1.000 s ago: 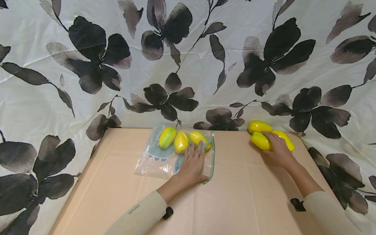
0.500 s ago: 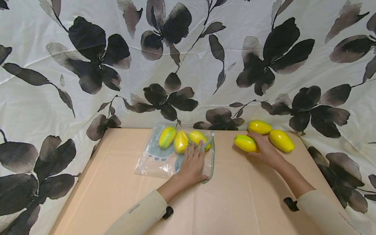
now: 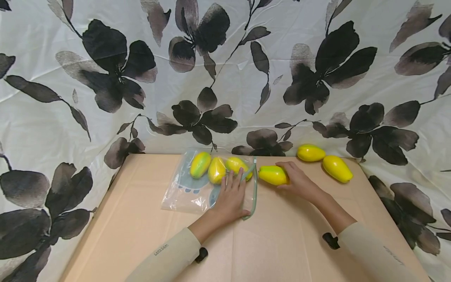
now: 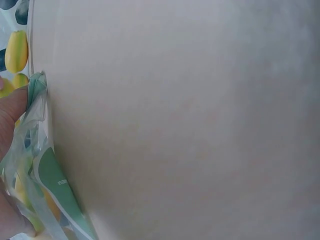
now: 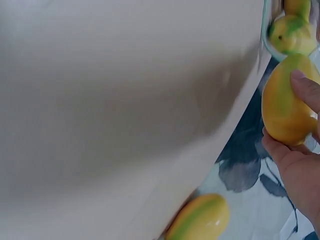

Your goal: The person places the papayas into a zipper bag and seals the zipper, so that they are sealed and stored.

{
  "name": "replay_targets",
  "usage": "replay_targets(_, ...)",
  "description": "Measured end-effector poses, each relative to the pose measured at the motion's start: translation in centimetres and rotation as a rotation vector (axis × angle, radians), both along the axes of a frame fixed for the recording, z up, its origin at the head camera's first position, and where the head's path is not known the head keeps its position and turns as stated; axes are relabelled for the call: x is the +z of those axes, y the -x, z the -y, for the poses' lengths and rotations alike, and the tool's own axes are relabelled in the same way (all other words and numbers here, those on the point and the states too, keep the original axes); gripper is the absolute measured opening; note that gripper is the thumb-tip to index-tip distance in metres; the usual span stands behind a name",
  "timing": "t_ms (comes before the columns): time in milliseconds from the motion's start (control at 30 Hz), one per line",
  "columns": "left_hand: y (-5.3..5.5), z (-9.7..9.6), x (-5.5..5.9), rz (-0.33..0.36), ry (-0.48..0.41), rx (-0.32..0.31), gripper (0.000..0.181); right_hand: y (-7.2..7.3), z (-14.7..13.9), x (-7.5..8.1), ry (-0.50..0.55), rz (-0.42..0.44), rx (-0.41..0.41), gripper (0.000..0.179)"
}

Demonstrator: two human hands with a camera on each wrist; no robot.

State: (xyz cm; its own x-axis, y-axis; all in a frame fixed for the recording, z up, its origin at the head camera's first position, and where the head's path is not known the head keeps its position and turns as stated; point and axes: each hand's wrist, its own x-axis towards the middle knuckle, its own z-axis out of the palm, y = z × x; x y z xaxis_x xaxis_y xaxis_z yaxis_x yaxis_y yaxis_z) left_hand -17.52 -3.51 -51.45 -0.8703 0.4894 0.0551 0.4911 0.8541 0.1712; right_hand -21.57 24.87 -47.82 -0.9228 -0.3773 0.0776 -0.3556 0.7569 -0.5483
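A clear plastic zip bag (image 3: pixel 172 201) with green closure edges lies at the table's back middle, its mouth facing right. Inside are 3 yellow-green papayas (image 3: pixel 200 165). Across the bag's mouth my left hand (image 3: pixel 230 199) rests with fingers extended and thumb spread; the left wrist view catches it only at the edge, beside the green closure strip (image 4: pixel 37 87). My right hand (image 3: pixel 299 182) grips another papaya (image 3: pixel 273 175) between thumb and fingers, its narrow end beside the bag's mouth. In the right wrist view this papaya (image 5: pixel 285 100) is just short of the bag's rim.
A pair of loose papayas, one behind (image 3: pixel 311 152) and one in front (image 3: pixel 337 169), sit at the table's back right corner. The table (image 3: pixel 275 235) has a tan covering. Behind it hangs a white sheet (image 3: pixel 246 98) with dark flowers.
My right hand has carried a papaya leftward from the back right group to the bag's mouth. The left hand and the bag have stayed in place.
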Motion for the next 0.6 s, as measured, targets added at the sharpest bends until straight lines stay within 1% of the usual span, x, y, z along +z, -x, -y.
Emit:
replay_targets(233,0.0,-0.1,-0.2,-0.019,-0.005,-0.008,0.132,0.4,2.0,-0.6,0.009,0.027,-0.006,0.082)
replay_targets(433,-0.1,0.0,-0.1,-0.033,0.003,-0.011,0.133,0.3,2.8,-1.3,0.004,0.026,-0.005,0.080)
replay_targets(600,-0.1,0.1,0.0,-0.048,0.009,-0.018,0.132,0.1,3.2,-1.3,0.005,0.020,0.036,0.078)
